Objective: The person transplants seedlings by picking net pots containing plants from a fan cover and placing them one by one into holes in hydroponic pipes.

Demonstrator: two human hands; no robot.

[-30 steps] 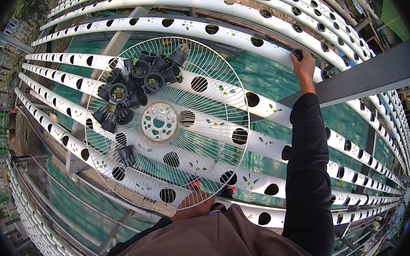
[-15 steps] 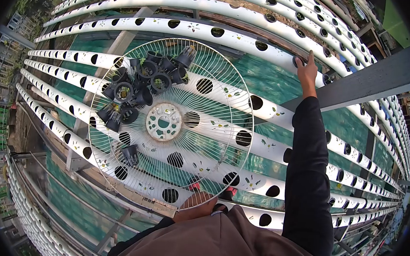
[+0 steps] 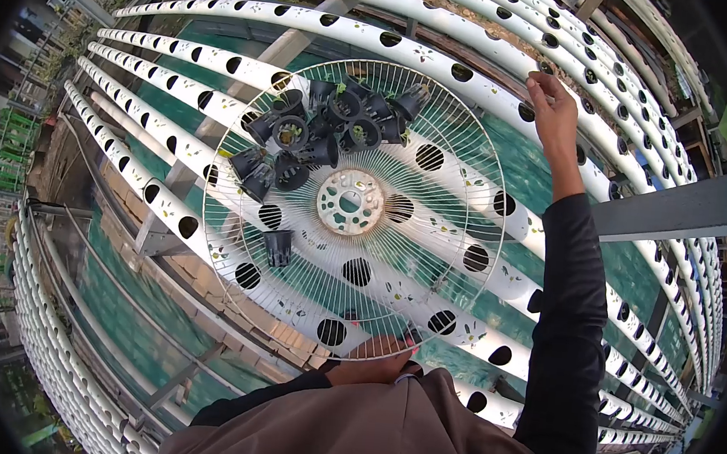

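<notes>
A round white wire fan guard is held like a shallow basket in front of me. My left hand grips its near rim, with the fingers partly hidden behind the wires. Black net pots, several with small green seedlings, lie bunched in its far left part. One separate black pot lies nearer me on the wires. My right hand is stretched out over a white pipe, beside one of its round holes. Its fingers are loosely bent and apart, with nothing visible in them.
Rows of white pipes with round holes run across the view, many marked with painted leaves. A grey beam stands close to the right of my right arm. Green sheeting lies below the pipes, with wooden planks at lower left.
My right hand has gone from pointing fingers at a hole to a loosely bent shape. The fan guard and pots now appear farther right and slightly higher, as the view has turned.
</notes>
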